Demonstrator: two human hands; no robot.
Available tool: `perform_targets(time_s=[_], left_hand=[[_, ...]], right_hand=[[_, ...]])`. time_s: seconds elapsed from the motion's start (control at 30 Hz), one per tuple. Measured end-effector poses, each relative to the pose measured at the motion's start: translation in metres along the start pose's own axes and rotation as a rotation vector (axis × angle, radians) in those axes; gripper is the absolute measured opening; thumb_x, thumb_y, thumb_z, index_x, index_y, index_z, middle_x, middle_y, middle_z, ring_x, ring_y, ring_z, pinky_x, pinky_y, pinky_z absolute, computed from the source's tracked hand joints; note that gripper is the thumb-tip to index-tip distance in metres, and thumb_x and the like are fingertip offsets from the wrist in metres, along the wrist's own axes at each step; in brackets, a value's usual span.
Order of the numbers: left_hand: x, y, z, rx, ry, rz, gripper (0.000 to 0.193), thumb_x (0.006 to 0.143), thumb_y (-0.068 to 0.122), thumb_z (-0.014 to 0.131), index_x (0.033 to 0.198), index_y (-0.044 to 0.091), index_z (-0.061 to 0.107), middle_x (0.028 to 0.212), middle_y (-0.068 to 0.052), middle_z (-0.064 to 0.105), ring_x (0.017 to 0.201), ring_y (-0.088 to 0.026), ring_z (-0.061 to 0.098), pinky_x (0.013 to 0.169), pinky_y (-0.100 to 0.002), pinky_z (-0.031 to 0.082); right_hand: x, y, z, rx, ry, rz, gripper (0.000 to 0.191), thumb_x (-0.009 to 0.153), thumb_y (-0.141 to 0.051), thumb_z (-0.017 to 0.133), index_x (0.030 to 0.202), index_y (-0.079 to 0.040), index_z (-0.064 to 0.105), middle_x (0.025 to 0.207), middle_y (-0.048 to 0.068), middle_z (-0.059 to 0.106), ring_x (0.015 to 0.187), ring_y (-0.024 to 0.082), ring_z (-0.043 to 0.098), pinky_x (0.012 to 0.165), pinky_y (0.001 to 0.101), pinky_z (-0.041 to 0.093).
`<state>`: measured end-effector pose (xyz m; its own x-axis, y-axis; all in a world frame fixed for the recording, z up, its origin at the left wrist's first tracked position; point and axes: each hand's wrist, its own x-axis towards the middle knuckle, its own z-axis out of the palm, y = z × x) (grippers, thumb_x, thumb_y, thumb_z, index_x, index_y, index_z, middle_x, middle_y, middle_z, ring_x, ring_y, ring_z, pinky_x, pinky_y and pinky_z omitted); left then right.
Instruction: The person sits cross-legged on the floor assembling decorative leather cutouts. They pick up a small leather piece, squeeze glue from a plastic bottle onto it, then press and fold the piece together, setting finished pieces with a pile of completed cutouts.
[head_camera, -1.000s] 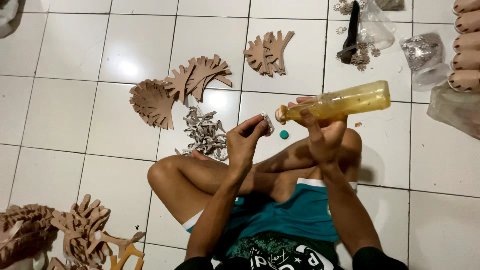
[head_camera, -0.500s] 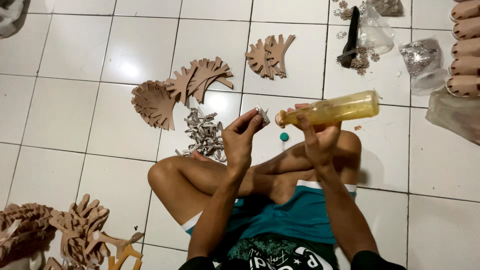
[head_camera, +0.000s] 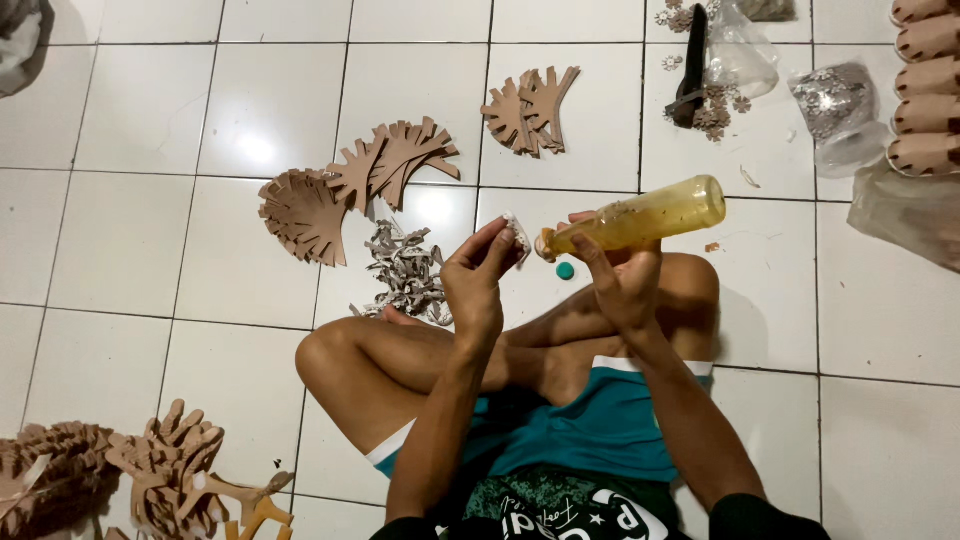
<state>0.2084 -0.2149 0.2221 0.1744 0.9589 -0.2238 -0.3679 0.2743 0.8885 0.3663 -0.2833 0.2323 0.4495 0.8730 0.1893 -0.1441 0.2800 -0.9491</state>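
I sit cross-legged on a white tiled floor. My right hand (head_camera: 618, 275) grips a clear plastic bottle of yellowish glue (head_camera: 640, 216), tipped sideways with its nozzle pointing left. My left hand (head_camera: 478, 280) pinches a small silvery-white cut-out piece (head_camera: 517, 233) right at the nozzle tip. A small teal bottle cap (head_camera: 565, 270) lies on the floor just below the nozzle. A heap of small grey cut-out pieces (head_camera: 405, 272) lies beside my left knee.
Brown tree-shaped cardboard cut-outs lie ahead (head_camera: 355, 180) and farther back (head_camera: 530, 108), with more stacked at the lower left (head_camera: 150, 475). Plastic bags with small silvery pieces (head_camera: 840, 115) and a dark tool (head_camera: 692, 70) sit at the upper right, beside a column of brown rolls (head_camera: 925, 85).
The bottle has tilted slightly, its far end rising, and the nozzle has closed in on the small piece in my left hand. The view has shifted a little.
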Motion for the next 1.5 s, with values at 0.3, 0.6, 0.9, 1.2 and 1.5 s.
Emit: perform_targets(time_s=[0.3,0.6,0.9,1.2,1.5], left_hand=[[-0.006,-0.001,0.015,-0.035,-0.043,-0.106,0.036,0.095,0.015,0.069,0.123,-0.008,0.065,0.105,-0.018,0.072,0.089,-0.021,0.074,0.084,-0.034,0.065],[-0.003,-0.016,0.003,-0.001,-0.11,-0.075,0.029,0.099,0.013,0.068,0.111,-0.013,0.07,0.101,-0.018,0.074,0.095,-0.022,0.075,0.094,-0.035,0.064],[0.006,-0.016,-0.007,0.045,-0.054,-0.045,0.024,0.097,0.012,0.07,0.108,-0.009,0.071,0.095,-0.015,0.074,0.087,-0.022,0.075,0.084,-0.036,0.066],[0.0,-0.013,-0.007,0.079,-0.147,-0.072,0.021,0.096,0.011,0.069,0.104,-0.009,0.069,0.092,-0.015,0.075,0.085,-0.02,0.076,0.083,-0.034,0.066],[-0.002,-0.009,-0.008,0.092,-0.159,-0.113,0.024,0.097,0.011,0.069,0.106,-0.012,0.071,0.091,-0.018,0.075,0.082,-0.022,0.076,0.082,-0.034,0.066]], right_hand=[[0.0,-0.003,0.0,-0.003,0.039,-0.084,0.036,0.1,-0.004,0.07,0.127,0.008,0.051,0.123,0.022,0.068,0.117,0.033,0.072,0.102,0.0397,0.064],[-0.005,-0.003,-0.002,-0.075,0.009,-0.073,0.031,0.1,-0.005,0.072,0.123,0.01,0.058,0.122,0.021,0.069,0.115,0.031,0.073,0.102,0.0379,0.062],[0.011,-0.006,-0.022,0.264,0.023,0.148,0.059,0.099,-0.028,0.065,0.146,-0.01,0.033,0.12,0.023,0.063,0.11,0.038,0.071,0.091,0.0496,0.066],[0.021,0.01,-0.052,0.774,0.052,0.429,0.046,0.108,-0.032,0.065,0.136,0.001,0.049,0.127,0.031,0.065,0.115,0.039,0.07,0.091,0.0493,0.063],[0.009,-0.016,-0.025,0.362,0.037,0.089,0.051,0.1,-0.026,0.072,0.132,0.004,0.045,0.117,0.025,0.066,0.107,0.04,0.073,0.086,0.0514,0.064]])
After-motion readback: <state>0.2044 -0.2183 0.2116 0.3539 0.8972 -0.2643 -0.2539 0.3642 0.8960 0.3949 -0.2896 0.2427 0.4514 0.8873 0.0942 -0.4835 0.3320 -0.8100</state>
